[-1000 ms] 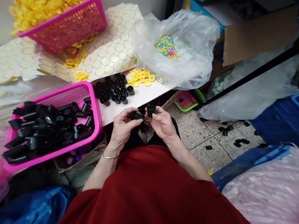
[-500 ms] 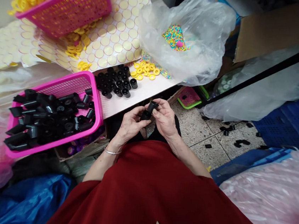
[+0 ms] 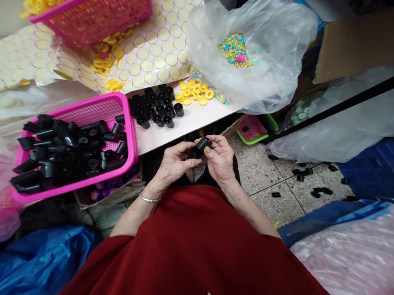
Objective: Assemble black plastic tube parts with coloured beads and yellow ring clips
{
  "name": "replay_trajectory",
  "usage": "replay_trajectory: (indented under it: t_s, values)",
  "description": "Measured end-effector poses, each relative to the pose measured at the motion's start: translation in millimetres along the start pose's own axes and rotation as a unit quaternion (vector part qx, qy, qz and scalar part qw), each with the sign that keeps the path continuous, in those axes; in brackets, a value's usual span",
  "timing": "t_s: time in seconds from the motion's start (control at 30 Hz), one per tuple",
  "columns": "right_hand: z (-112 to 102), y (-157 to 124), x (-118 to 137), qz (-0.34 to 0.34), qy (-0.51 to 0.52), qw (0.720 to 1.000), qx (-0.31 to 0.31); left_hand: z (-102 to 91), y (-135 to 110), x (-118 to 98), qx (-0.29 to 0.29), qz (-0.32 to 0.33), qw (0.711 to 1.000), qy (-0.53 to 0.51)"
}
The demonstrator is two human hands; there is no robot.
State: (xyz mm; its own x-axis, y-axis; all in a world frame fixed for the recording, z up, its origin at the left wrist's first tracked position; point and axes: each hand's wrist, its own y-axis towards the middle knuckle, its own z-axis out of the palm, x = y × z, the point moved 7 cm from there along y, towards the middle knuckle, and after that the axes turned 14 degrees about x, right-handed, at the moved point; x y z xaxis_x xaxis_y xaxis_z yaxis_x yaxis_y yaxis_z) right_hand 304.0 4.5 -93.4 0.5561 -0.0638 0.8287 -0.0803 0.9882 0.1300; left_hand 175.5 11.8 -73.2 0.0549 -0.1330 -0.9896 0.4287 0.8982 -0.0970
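Note:
My left hand (image 3: 174,163) and my right hand (image 3: 221,158) meet just below the table edge, above my lap. Between their fingertips they pinch two small black plastic pieces (image 3: 199,148) that touch each other; the right fingers grip the upper cap-shaped one, the left the lower one. A pink basket (image 3: 129,126) of black plastic parts sits to the left of my hands. Loose black caps (image 3: 155,108) and yellow rings (image 3: 194,92) lie on the table beyond my hands.
A second pink basket (image 3: 102,11) of yellow rings stands at the back left on sheets of round stickers (image 3: 158,45). A clear bag holds coloured beads (image 3: 235,48). Black pieces are scattered on the tiled floor (image 3: 302,177); blue crates (image 3: 381,167) and plastic bags crowd the right.
The two black pieces, apart in my hands a second ago, now sit pressed together. The view has shifted slightly; my hands stay at the same spot by the table edge.

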Motion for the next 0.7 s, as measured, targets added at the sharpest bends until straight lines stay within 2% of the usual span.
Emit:
replay_trajectory:
  t_s: [0.07,0.13,0.23,0.3,0.4,0.47,0.53,0.6,0.63,0.7]
  values:
    - [-1,-1,1,-0.011,-0.046,0.999,0.006,0.6,1,1,-0.002,-0.003,1.000,-0.002]
    - [-2,-3,8,-0.042,-0.136,0.990,0.021,0.2,1,2,-0.012,0.003,1.000,-0.004]
    - [4,-7,20,-0.095,-0.296,0.948,0.071,-7.2,-1,3,-0.058,0.034,0.997,0.040]
    - [8,-9,20,-0.093,-0.353,0.926,0.098,-13.9,-4,0,-0.095,0.073,0.985,0.122]
    - [9,-6,9,-0.043,-0.333,0.938,0.092,-14.9,-9,-8,-0.109,0.157,0.943,0.271]
    - [10,1,0,-0.016,-0.292,0.953,0.074,-9.0,-13,-13,-0.084,0.207,0.911,0.346]
    - [11,11,-5,-0.019,-0.288,0.955,0.064,-5.1,-18,-22,-0.059,0.242,0.881,0.403]
    - [12,26,-7,-0.048,-0.353,0.932,0.067,-13.3,-26,-37,-0.070,0.251,0.853,0.451]
    - [13,35,-8,-0.069,-0.403,0.910,0.072,-25.0,-31,-47,-0.093,0.242,0.843,0.471]
    - [14,53,-12,-0.105,-0.506,0.852,0.084,-65.2,-43,-70,-0.164,0.193,0.829,0.498]
